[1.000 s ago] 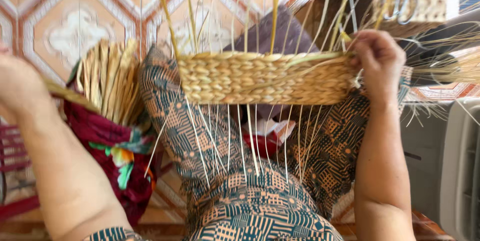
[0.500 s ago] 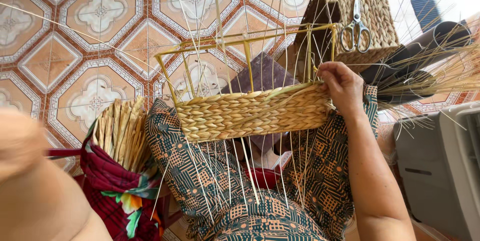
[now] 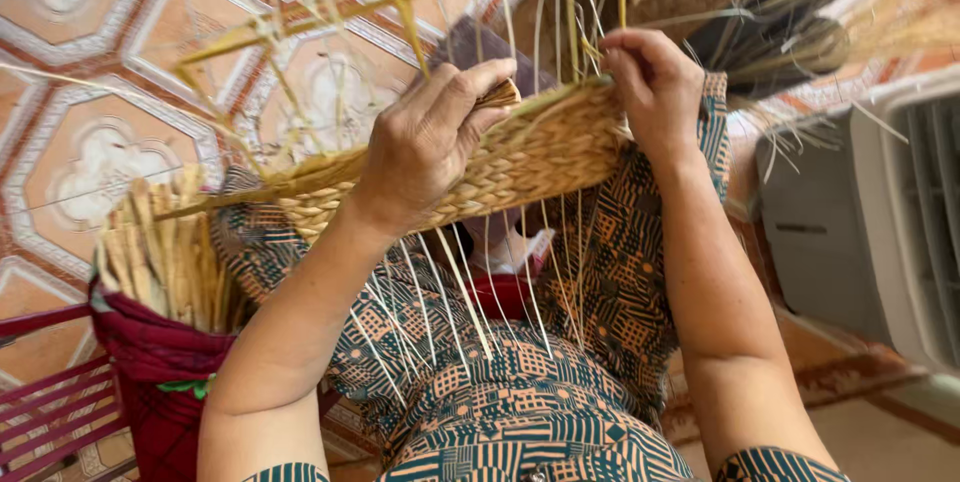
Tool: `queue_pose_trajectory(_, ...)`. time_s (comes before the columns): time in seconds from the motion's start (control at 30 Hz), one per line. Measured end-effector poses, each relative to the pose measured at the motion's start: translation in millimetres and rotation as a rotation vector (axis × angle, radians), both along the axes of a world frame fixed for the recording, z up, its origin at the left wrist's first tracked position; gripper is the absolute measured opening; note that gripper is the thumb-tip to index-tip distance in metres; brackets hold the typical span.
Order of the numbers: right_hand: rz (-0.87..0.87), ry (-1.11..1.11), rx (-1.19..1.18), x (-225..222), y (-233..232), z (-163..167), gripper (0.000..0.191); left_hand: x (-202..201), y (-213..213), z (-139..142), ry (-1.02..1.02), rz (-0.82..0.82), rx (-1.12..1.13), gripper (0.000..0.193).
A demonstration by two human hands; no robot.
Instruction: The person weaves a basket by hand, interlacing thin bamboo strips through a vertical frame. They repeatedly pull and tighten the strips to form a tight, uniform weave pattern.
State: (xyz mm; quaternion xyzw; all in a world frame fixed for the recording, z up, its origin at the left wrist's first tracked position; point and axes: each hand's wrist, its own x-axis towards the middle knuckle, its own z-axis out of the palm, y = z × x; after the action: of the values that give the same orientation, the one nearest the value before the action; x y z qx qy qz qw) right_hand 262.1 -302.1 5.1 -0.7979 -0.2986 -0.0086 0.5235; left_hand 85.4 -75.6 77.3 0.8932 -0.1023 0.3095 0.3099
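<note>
On my lap, my left hand point(image 3: 425, 147) pinches a flat straw strand point(image 3: 500, 94) between thumb and fingers against the half-woven basket point(image 3: 520, 162). At its far end my right hand point(image 3: 650, 82) curls closed around the rim and upright stakes.

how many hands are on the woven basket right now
2. The left hand grips the top edge of the woven basket near its middle; the right hand pinches the strands at its right end. No other hands show.
</note>
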Motion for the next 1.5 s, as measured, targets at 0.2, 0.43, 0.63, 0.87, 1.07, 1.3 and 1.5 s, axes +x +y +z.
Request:
queue_pose_trajectory(0.2,0.062,-0.171,-0.087,-6,-3,7,0.026,27,-31,-27,0.095,0.013,-0.186,0.018)
queue_pose_trajectory(0.43,0.126,-0.110,-0.094,-9,6,14,0.019,58,-57,-51,0.196,0.002,-0.419,0.016)
queue_pose_trajectory(0.63,0.121,-0.042,-0.117,-16,-9,21,0.016,67,-71,-63,0.229,0.180,-0.384,0.012)
queue_pose_trajectory(0.87,0.134,-0.004,-0.107,-23,-18,25,0.018,79,-61,-68,0.432,0.162,-0.447,0.017)
queue_pose_trajectory(1.07,0.161,-0.018,-0.126,-19,-18,24,0.018,94,-64,-74,0.489,0.238,-0.122,0.015)
queue_pose_trajectory(1.3,0.276,-0.214,-0.129,-2,-5,21,0.014,90,-64,-81,0.256,0.210,0.018,0.013)
queue_pose_trajectory(1.5,0.235,-0.109,-0.210,16,14,10,0.014,61,-68,-74,0.178,0.216,0.171,0.044)
